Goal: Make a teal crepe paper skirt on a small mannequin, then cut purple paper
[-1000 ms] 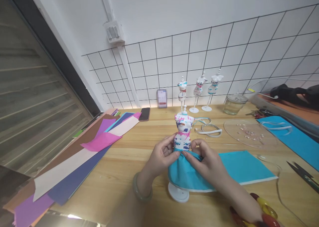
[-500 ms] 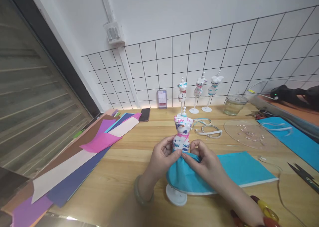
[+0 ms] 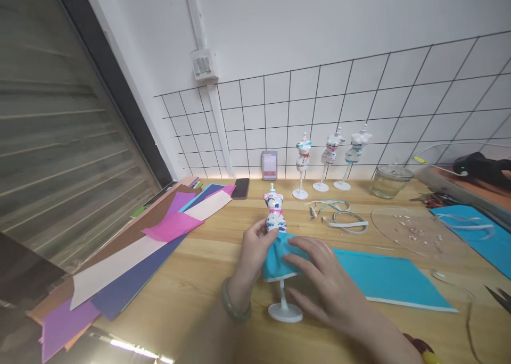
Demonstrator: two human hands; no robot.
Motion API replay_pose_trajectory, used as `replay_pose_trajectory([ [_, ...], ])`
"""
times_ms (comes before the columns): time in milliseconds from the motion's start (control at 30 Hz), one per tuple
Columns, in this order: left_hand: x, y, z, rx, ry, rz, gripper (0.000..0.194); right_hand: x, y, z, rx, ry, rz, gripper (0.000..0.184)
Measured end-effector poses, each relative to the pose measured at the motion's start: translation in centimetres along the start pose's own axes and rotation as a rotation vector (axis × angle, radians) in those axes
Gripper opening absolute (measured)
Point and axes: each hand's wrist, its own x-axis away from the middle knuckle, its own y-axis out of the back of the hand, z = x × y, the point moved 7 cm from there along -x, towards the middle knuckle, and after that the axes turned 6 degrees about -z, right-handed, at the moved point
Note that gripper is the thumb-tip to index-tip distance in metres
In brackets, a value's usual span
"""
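Note:
A small white dress form (image 3: 274,209), painted with pink and blue patches, stands upright on a round white base (image 3: 285,312). Blue fabric (image 3: 393,279) with a white lower edge wraps its hips and runs off to the right along the table. At the waist my left hand (image 3: 254,249) pinches the fabric against the form, thumb in front and fingers partly hidden behind. My right hand (image 3: 321,273) has its fingers apart over the front of the fabric; whether they press on it I cannot tell.
Three more dress forms (image 3: 302,162) stand by the wire grid. Left lie coloured fabric sheets (image 3: 131,263) and a dark phone (image 3: 241,188). Ribbon coils (image 3: 346,223), a clear disc with small beads (image 3: 415,231), a glass jar (image 3: 391,181) and scissors (image 3: 499,298) are to the right.
My right hand has loosened its pinch at the waist and spread its fingers, lower over the fabric. The form has shifted left, and its stand shows more. The view has also shifted.

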Motion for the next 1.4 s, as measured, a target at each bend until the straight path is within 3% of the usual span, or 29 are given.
replay_pose_trajectory([
  [133,0.0,0.0,0.2,0.0,0.014,-0.016,0.028,0.4,0.3,0.0,0.084,0.013,-0.121,0.024],
  [233,0.1,-0.1,0.3,0.008,0.025,-0.003,0.029,0.5,-0.1,0.7,0.041,0.055,-0.043,0.017],
  [400,-0.1,0.1,0.3,0.028,0.011,0.05,0.029,0.6,-1.3,2.0,0.045,0.134,0.041,0.025],
  [533,-0.2,0.2,0.5,0.025,0.02,0.074,0.031,0.8,-2.4,2.3,0.057,0.142,0.112,0.028],
  [633,-0.2,0.1,0.4,0.037,0.018,0.092,0.032,0.6,-2.2,2.4,-0.034,0.112,0.173,0.021],
  [700,-0.1,-0.1,0.2,0.042,0.01,0.104,0.033,0.2,-1.2,2.1,-0.126,0.072,0.132,0.017],
  [767,-0.1,-0.3,0.1,0.05,0.014,0.123,0.037,-0.2,0.2,0.8,-0.168,-0.014,0.009,0.023],
  [900,0.2,-0.9,0.2,0.087,0.044,0.183,0.054,0.3,1.7,-3.8,-0.123,-0.373,-0.182,0.019],
  [1067,0.8,-1.7,0.1,0.088,0.015,0.295,0.062,1.1,0.0,-6.4,-0.334,-0.718,-0.01,0.027],
  [1233,1.0,-1.9,0.1,0.073,-0.05,0.315,0.053,0.9,-0.5,-5.7,-0.404,-0.768,0.067,0.032],
  [1400,1.2,-1.9,0.1,0.062,-0.05,0.331,0.053,0.9,-0.1,-5.2,-0.326,-0.692,-0.011,0.027],
])
